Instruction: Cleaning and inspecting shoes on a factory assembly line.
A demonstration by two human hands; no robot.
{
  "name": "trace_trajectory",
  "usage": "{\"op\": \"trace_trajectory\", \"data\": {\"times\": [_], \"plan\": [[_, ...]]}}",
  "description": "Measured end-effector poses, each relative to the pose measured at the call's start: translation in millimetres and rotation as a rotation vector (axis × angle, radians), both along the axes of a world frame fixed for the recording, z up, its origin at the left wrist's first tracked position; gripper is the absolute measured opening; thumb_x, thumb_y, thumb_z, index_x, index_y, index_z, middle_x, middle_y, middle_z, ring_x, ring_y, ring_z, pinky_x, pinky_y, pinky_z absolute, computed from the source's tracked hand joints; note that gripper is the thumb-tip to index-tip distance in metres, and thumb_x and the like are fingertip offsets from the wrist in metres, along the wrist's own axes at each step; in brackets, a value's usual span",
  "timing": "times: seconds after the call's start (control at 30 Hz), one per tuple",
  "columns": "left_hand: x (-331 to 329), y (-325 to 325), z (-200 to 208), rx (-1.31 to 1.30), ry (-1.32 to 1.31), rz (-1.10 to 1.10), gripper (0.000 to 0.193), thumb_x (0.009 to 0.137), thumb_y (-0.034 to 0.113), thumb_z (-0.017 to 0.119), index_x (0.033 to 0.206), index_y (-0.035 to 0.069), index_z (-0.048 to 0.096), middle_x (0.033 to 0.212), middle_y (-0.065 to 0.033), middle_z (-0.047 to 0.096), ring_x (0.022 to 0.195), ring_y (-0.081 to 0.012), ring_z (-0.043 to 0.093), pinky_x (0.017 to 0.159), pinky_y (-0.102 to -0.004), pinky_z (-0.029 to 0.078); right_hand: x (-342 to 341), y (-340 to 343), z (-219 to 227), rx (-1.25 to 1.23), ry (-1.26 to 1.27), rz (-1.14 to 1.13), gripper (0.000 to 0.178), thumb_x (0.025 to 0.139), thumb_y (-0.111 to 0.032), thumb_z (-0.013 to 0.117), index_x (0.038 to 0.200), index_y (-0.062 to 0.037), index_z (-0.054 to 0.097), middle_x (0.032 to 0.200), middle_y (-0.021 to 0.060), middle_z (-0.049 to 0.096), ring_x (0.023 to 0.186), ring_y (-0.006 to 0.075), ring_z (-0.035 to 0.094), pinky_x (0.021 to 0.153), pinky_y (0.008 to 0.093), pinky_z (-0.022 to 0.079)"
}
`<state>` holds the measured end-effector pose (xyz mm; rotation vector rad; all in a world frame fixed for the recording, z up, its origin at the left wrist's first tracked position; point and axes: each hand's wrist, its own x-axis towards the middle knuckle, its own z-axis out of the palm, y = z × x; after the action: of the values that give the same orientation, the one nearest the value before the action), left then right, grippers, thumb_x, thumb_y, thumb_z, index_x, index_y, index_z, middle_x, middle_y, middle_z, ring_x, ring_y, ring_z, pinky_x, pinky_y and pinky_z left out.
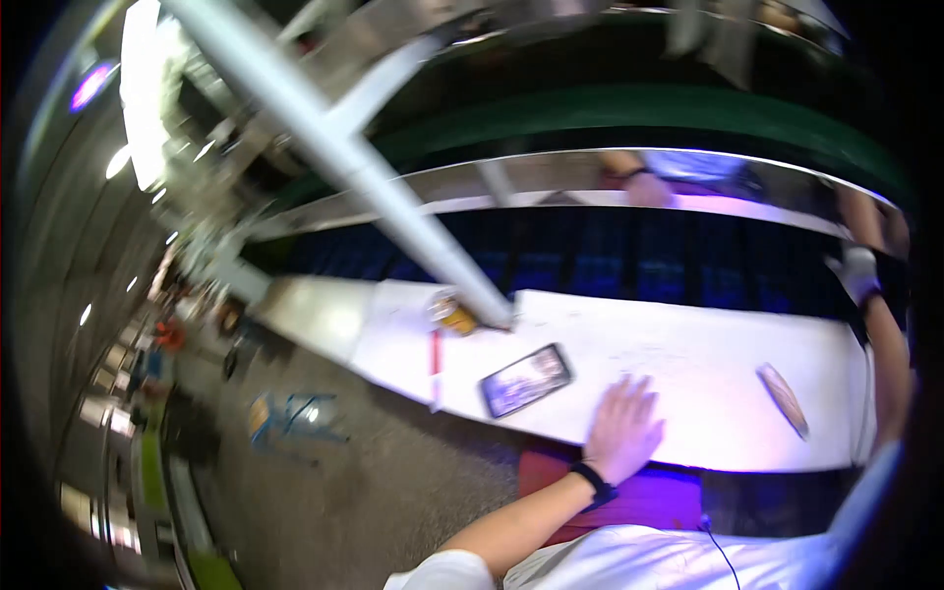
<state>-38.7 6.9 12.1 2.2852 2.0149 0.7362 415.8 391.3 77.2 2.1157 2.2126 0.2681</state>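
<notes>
My left hand [626, 433] lies flat on the near edge of a white work surface [659, 344], its fingers spread and nothing in it; a dark band circles the wrist. To its left rests a smartphone [526, 381] with a lit screen. My right hand [857, 273] reaches out at the far right over a dark belt [649, 251]. It looks pale and blurred, thumb apart from the fingers, with no held thing visible. Between the hands, nearer the right arm, is a slim pinkish object [784, 400] with a dark tip, its kind unclear.
A grey metal post [393, 206] slants down to the surface. Beside its foot are a yellow round item [452, 313] and a red-and-white pen-like stick [436, 369]. Beyond the belt another hand [649, 187] shows, perhaps a reflection. A blue stool [300, 415] stands on the floor.
</notes>
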Motion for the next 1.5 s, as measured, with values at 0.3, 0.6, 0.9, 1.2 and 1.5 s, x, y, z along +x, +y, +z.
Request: {"op": "trace_trajectory", "data": {"times": [0.3, 0.6, 0.9, 1.2, 1.5], "plan": [[-9.4, -10.2, 24.0, 0.093, 0.165, -0.026, 0.047, 0.100, 0.021, 0.069, 0.140, -0.001, 0.057, 0.151, -0.0236, 0.057, 0.139, -0.0443, 0.055, 0.117, -0.0579, 0.046, 67.5, 57.3, -32.3, -0.497, 0.251, -0.041, 0.074, 0.075, -0.052, 0.092, 0.131, -0.0065, 0.076, 0.131, 0.0184, 0.075, 0.124, 0.0333, 0.070, 0.104, 0.0455, 0.053], [-15.9, -6.5, 7.7, 0.068, 0.020, -0.057, 0.053, 0.101, 0.028, 0.070, 0.141, -0.003, 0.057, 0.148, -0.0247, 0.059, 0.139, -0.0459, 0.054, 0.116, -0.0578, 0.046, -33.8, -26.2, 11.5, -0.058, 0.060, 0.326, 0.026, 0.075, -0.018, 0.078, 0.100, -0.0130, 0.084, 0.100, 0.0166, 0.080, 0.098, 0.0390, 0.077, 0.082, 0.0481, 0.062], [24.7, -2.3, 52.0, -0.489, -0.817, -0.122, 0.083, 0.095, 0.038, 0.079, 0.158, -0.004, 0.044, 0.154, -0.0321, 0.053, 0.143, -0.0516, 0.048, 0.121, -0.0583, 0.039, -114.2, -144.6, 190.5, 0.907, 0.216, 0.917, 0.009, 0.086, -0.022, 0.072, 0.090, -0.0143, 0.069, 0.087, 0.0076, 0.066, 0.086, 0.0305, 0.067, 0.073, 0.0436, 0.056], [58.1, 10.3, 51.9, 0.115, -0.048, -0.585, 0.053, 0.088, 0.019, 0.074, 0.137, 0.000, 0.063, 0.123, -0.0235, 0.068, 0.113, -0.0473, 0.064, 0.108, -0.0602, 0.048, 196.4, 3.7, 245.8, 0.127, 0.118, -0.716, 0.038, 0.091, -0.031, 0.064, 0.120, -0.0136, 0.080, 0.134, 0.0166, 0.074, 0.122, 0.0346, 0.071, 0.103, 0.0515, 0.054], [-16.8, -25.7, 21.8, -0.076, -0.293, -0.136, 0.058, 0.083, 0.023, 0.086, 0.131, 0.000, 0.061, 0.143, -0.0250, 0.062, 0.142, -0.0527, 0.050, 0.120, -0.0598, 0.040, 250.4, 38.1, 227.4, 0.407, 0.050, -0.600, 0.020, 0.091, -0.022, 0.074, 0.104, -0.0092, 0.084, 0.107, 0.0188, 0.080, 0.099, 0.0373, 0.079, 0.082, 0.0475, 0.062]]}}
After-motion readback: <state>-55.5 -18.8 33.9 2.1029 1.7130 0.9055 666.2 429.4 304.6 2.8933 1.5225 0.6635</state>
